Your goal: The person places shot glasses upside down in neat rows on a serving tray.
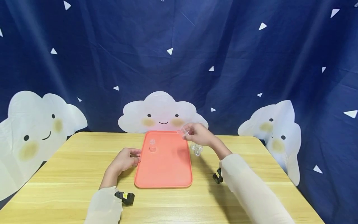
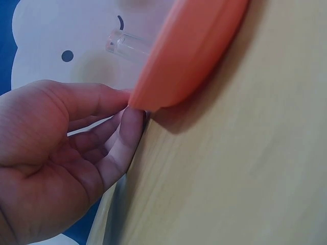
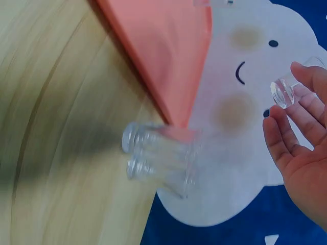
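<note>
My right hand (image 1: 197, 133) is raised over the far right corner of the orange tray (image 1: 165, 174). Its thumb and fingers hold a small clear glass (image 3: 284, 93), tilted, with a thick base. At the tray's left edge, my left hand (image 1: 126, 158) pinches the rim with its fingertips (image 2: 134, 122). Small clear glassware (image 1: 152, 142) sits on the left part of the tray. The left wrist view shows a clear glass (image 2: 127, 46) partly hidden behind the rim. Below my right hand, clear glasses (image 1: 197, 150) stand close together on the table, just off the tray's right side.
The tray lies on a light wooden table (image 1: 162, 205). Behind the table hangs a dark blue curtain (image 1: 179, 71) with smiling clouds and white triangles. A black wrist camera (image 1: 126, 198) is strapped at the left sleeve and another (image 1: 218, 176) at the right sleeve.
</note>
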`<state>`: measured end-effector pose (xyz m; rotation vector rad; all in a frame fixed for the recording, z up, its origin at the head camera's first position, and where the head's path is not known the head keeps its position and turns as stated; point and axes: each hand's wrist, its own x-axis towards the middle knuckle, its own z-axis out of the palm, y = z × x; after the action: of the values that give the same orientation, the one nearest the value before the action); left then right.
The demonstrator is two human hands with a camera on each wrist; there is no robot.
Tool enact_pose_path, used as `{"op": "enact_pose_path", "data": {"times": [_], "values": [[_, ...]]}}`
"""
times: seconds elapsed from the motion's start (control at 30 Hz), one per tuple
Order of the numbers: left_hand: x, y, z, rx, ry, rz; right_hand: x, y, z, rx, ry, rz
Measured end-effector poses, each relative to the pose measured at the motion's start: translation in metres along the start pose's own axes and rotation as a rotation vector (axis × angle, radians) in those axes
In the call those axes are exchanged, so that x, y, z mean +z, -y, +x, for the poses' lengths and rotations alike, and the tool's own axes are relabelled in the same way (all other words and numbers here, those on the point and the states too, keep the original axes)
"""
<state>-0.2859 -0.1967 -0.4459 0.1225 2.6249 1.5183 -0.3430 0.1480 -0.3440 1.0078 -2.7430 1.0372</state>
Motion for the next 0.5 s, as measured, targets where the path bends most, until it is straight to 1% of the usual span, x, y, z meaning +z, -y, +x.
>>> {"op": "enact_pose_path", "data": {"times": [0.13, 0.3, 0.5], "values": [[0.000, -0.002, 0.000, -0.010, 0.005, -0.008, 0.009, 0.004, 0.007, -0.011, 0.007, 0.021], [0.001, -0.002, -0.001, -0.020, 0.003, -0.015, 0.021, 0.007, 0.013, 0.005, 0.012, 0.025], [0.001, -0.001, 0.000, -0.014, 0.001, -0.021, 0.033, 0.008, 0.020, 0.017, -0.008, 0.055]]}}
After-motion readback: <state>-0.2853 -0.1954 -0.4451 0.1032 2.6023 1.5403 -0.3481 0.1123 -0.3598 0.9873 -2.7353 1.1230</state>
